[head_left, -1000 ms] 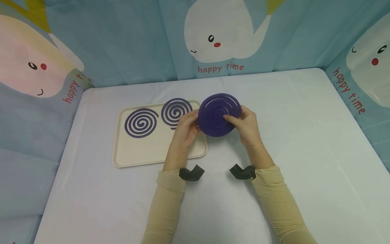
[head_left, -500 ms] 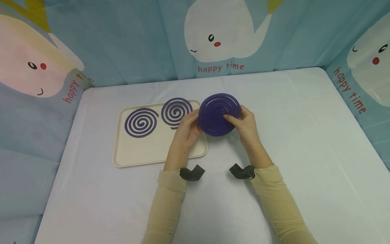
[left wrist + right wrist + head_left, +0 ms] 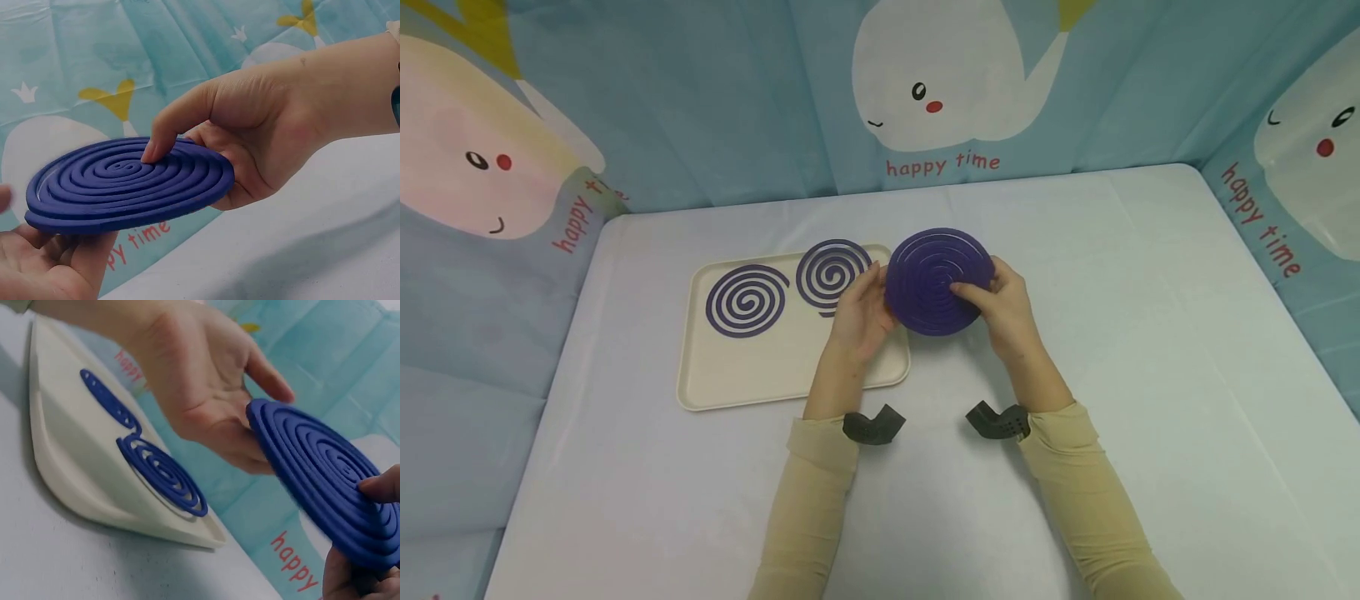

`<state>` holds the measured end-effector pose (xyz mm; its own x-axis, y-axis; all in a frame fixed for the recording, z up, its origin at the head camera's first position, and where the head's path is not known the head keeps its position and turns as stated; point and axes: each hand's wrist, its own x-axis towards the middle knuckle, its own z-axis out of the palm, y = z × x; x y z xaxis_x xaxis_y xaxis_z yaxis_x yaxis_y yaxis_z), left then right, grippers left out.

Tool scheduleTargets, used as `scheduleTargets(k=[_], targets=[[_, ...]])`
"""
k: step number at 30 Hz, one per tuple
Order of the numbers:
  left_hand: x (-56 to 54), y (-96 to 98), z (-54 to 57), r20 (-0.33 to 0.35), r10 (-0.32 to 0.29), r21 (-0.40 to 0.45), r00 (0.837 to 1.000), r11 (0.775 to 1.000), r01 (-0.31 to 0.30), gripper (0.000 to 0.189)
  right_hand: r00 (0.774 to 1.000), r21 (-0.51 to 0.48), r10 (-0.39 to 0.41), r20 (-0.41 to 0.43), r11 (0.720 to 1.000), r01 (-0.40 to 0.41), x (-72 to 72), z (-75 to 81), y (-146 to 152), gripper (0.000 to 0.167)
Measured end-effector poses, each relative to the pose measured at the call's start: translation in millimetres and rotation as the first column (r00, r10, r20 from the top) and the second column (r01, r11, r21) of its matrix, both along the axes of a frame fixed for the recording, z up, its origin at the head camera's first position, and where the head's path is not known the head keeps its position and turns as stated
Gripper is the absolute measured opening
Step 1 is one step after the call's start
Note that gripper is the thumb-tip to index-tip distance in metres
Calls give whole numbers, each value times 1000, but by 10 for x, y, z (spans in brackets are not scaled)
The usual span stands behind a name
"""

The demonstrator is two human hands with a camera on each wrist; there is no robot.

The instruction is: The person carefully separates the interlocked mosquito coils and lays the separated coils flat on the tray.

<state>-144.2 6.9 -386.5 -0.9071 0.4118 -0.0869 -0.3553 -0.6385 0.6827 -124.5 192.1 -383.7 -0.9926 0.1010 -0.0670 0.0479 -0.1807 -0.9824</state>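
Note:
My right hand [image 3: 1011, 308] pinches a dark blue-purple disc of closely nested mosquito coils [image 3: 928, 287], thumb on top near the centre and fingers below. The disc is held above the table, beside the tray's right end. At its left edge is my left hand [image 3: 859, 321], palm turned up. In the right wrist view, the left fingers reach under the rim and the left thumb stands apart from the disc. Two separate mosquito coils, a left one [image 3: 747, 302] and a right one [image 3: 823, 287], lie on the cream tray [image 3: 737, 379]. My left hand partly hides the right one.
The tray rests on a white-covered table [image 3: 1150, 333], left of centre. A blue curtain [image 3: 737, 100] with whale prints surrounds the back and sides. Black wrist mounts [image 3: 874, 425] stick out from both sleeves.
The left fingers have loosened and lifted from the disc's left edge. The disc has tilted slightly and stays in my right hand. The coils on the tray have not moved.

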Motion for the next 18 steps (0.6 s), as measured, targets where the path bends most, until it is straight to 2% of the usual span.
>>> scheduleTargets(k=[2, 5, 9, 11, 16, 18], targets=[[3, 6, 15, -8, -11, -23, 1000, 1000, 11, 36, 1000, -63, 27, 8, 998, -26, -1, -1, 3, 37], [16, 25, 36, -21, -14, -119, 1000, 993, 12, 23, 998, -134, 60, 7, 989, -59, 2, -4, 3, 46], [30, 58, 44, -37, -2, -250, 999, 968, -8, 50, 997, -132, 82, 7, 988, -80, 15, 8, 0, 55], [34, 76, 40, -31, 13, -273, 999, 962, -21, 54, 995, -136, 93, 22, 987, -89, 20, 13, 8, 51], [44, 103, 27, -41, 21, -307, 999, 951, -33, 54, 987, -200, 151, 60, 970, -136, 16, 18, 35, 25], [47, 108, 24, -50, 19, -318, 999, 948, -34, 54, 983, -232, 172, 61, 960, -154, 10, 19, 43, 25]])
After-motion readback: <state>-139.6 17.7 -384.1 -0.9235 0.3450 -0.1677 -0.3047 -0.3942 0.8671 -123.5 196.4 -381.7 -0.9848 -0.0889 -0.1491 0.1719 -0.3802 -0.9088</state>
